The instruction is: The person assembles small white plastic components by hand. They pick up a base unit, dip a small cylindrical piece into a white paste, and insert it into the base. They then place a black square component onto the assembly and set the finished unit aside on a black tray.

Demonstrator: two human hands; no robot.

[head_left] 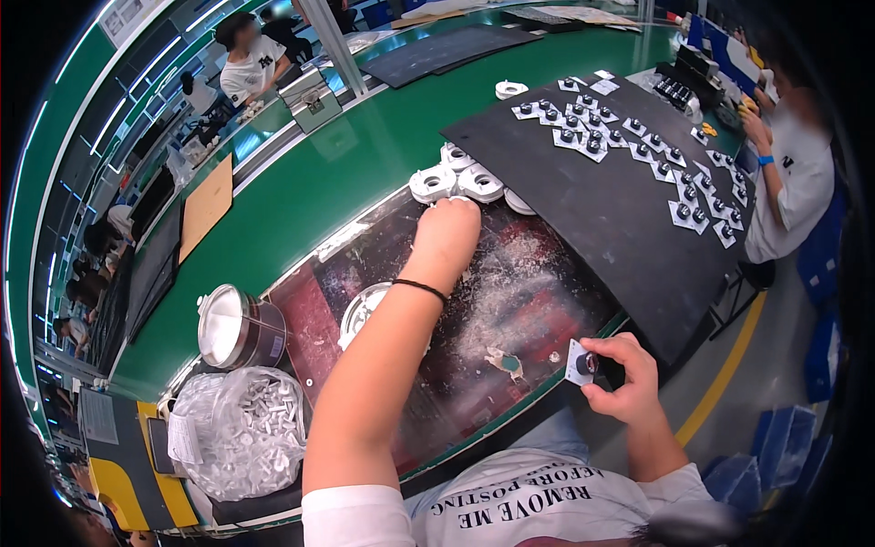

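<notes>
My left hand (447, 235) reaches forward across the bench, a black band on its wrist. Its fingers curl closed at the near edge of a group of white ring-shaped plastic housings (432, 183); the fingertips are partly hidden by the hand. In front of my body at the right, my right hand (629, 376) pinches a small white plate with a black round lens-like part (581, 363) between thumb and fingers. Under my left forearm, a round white part (363, 314) is partly covered.
Many similar plates (594, 137) lie on a black mat (583, 228) at the right. An open tin (230, 326) and a clear bag of small white pieces (241, 433) stand at the left. A co-worker (793, 164) works at the far right.
</notes>
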